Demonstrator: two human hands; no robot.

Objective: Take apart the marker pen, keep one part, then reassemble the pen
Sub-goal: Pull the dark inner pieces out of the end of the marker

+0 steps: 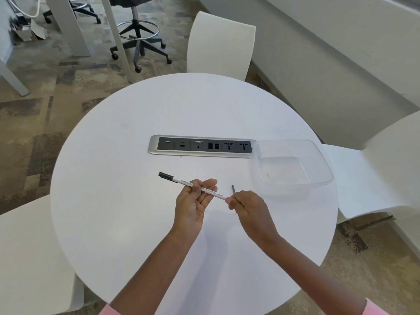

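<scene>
White and round, the table (136, 223) carries a recessed socket strip (201, 146) at its centre, with a clear plastic tub (293, 164) touching that strip's right end. Nearer the person than the strip, the marker pen (181, 181) is held above the tabletop, its black cap pointing left. The left hand (193, 201) pinches the white barrel at mid-length. The right hand (247, 206) is closed at the barrel's right end; a thin dark rod (233, 189) sticks up from its fingers. The pen looks light, stiff and smooth, so a firm pinch on the barrel should stop it twisting.
</scene>
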